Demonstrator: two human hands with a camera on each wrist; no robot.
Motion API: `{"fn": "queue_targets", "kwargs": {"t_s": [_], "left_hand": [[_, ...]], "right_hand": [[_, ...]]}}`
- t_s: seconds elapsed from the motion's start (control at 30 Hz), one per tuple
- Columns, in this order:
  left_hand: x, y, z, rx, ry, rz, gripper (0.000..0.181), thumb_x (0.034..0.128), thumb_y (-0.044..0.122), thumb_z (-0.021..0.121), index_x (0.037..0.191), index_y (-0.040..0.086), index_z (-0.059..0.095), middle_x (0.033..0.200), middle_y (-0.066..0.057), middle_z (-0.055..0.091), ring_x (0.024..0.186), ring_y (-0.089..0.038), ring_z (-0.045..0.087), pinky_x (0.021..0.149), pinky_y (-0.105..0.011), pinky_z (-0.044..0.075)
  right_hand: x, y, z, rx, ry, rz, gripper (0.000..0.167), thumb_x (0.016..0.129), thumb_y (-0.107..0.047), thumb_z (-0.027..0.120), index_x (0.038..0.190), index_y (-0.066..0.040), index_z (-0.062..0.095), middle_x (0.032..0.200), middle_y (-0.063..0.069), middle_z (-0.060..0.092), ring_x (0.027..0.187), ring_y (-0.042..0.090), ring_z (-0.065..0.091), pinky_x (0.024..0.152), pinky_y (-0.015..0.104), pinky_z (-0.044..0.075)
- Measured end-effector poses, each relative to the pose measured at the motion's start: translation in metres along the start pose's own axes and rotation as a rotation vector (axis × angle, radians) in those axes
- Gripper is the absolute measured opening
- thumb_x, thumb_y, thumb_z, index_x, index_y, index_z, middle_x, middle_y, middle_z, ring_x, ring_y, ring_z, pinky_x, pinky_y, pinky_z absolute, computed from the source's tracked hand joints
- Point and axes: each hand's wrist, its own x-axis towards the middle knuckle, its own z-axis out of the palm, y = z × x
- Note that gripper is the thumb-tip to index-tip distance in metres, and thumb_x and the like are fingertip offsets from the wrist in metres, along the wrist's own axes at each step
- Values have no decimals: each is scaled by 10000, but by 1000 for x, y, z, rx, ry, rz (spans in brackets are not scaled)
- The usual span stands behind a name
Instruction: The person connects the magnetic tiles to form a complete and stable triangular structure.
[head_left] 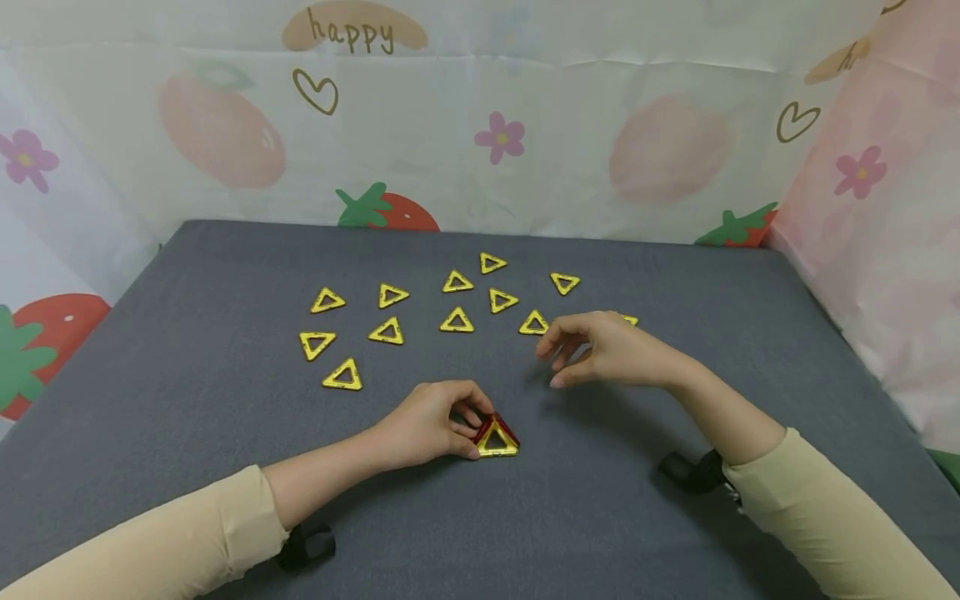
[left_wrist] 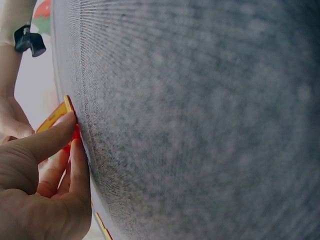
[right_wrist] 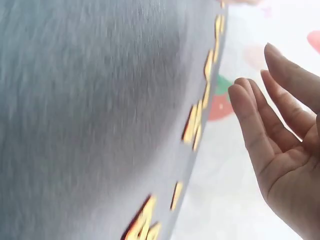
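A small pyramid of triangular tiles [head_left: 498,452], yellow in front with red edges above, stands on the grey cloth near the middle. My left hand [head_left: 429,423] pinches its left side between thumb and fingers; in the left wrist view the thumb lies against a yellow tile [left_wrist: 52,116]. Above the cloth to the right hovers my right hand [head_left: 611,350], fingers loosely bent with nothing between them. Just beyond its fingertips lies a yellow triangle tile [head_left: 534,323]. Another yellow tile [head_left: 631,319] is mostly hidden behind that hand.
Several flat yellow triangle tiles [head_left: 457,320] lie scattered across the far half of the grey-covered table [head_left: 225,433]. One tile [head_left: 343,375] is nearest the left forearm. A printed curtain [head_left: 570,117] hangs behind the table, and another stretch [head_left: 892,250] hangs along the right.
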Motion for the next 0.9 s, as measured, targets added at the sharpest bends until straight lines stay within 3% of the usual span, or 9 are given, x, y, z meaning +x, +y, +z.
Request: {"fn": "queue_targets", "kwargs": {"t_s": [0.5,0.9], "left_hand": [[-3,-1,-2,-38,-22,18,438,745,-53,810,1137,25,631,1129,-164,647,991,-202,695,784,-194,585],[-3,-1,-2,-34,-25,16,437,748,-53,808,1138,29,629,1144,-162,646,1004,-208,693,788,-194,585]], "right_hand": [[-23,48,-42,-142,152,148,340,856,-254,778,1156,-126,681,1138,73,708,1030,191,657,874,347,535],[-37,81,-59,-105,117,253,382,865,-290,767,1181,-99,671,1187,104,692,1040,168,660,833,284,548]]}}
